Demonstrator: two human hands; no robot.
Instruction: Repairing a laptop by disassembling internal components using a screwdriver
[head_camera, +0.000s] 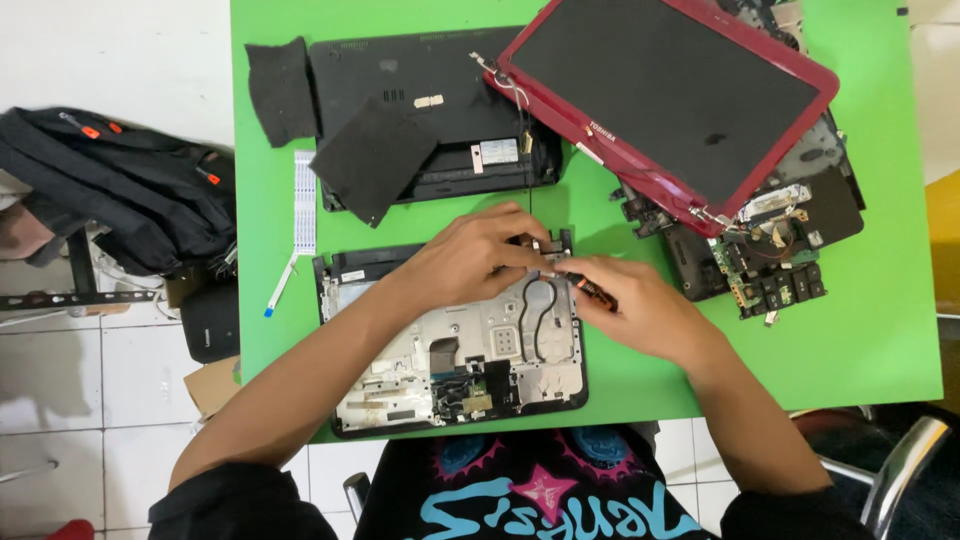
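Note:
An opened laptop shell (420, 375) with a silver metal inner frame lies on the green table (880, 330) in front of me. My left hand (470, 255) rests on its far right corner, fingers pinching a small part near the hinge. My right hand (640, 310) holds a screwdriver (595, 291) with an orange and black handle, its tip pointing at that same corner. Both hands meet over the shell's upper right edge.
A black laptop bottom cover (450, 80) with two dark foam pads (370, 160) lies at the back. A red-framed screen (670, 90) sits over a bare circuit board (770, 270) at the right. A white ribbon cable (303, 195) lies left. A black backpack (120, 190) sits beside the table.

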